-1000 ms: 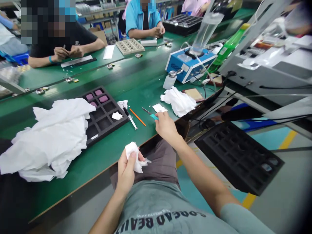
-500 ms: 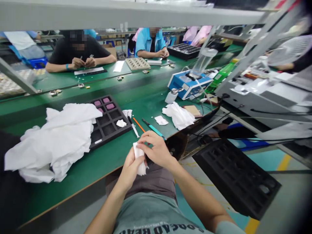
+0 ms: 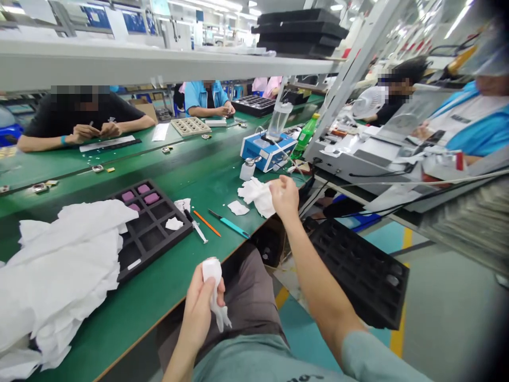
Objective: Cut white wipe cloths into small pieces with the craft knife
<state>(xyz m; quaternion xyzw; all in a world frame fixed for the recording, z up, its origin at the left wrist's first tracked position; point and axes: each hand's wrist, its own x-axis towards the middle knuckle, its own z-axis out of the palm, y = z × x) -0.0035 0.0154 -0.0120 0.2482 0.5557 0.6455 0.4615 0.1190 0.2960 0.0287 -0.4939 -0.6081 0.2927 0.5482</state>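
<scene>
Wrapped in my left hand [image 3: 201, 294], above my lap, is a folded white tissue [image 3: 213, 270] with its loose end hanging down. Whatever lies inside the tissue is hidden. My right hand [image 3: 285, 199] is stretched out to the right side of the bench, its fingers curled in. It overlaps the edge of a crumpled white tissue pile [image 3: 258, 197]; I cannot tell whether it touches it or holds anything. A small tissue piece [image 3: 238, 208], a teal-handled knife [image 3: 230, 224], an orange stick [image 3: 207, 223] and a syringe [image 3: 198, 229] lie to the left of it.
A black compartment tray [image 3: 159, 236] with purple pieces stands beside a heap of white tissues [image 3: 59, 281]. Behind my right hand are a pump bottle [image 3: 247, 170], a blue device [image 3: 266, 151] and a green bottle [image 3: 305, 137]. Another black tray [image 3: 358, 270] is low at right. Co-workers sit opposite and right.
My right hand has let go of the white tissue and moved up and right to the tissue pile. My left hand still holds its tissue. The view has swung right and up.
</scene>
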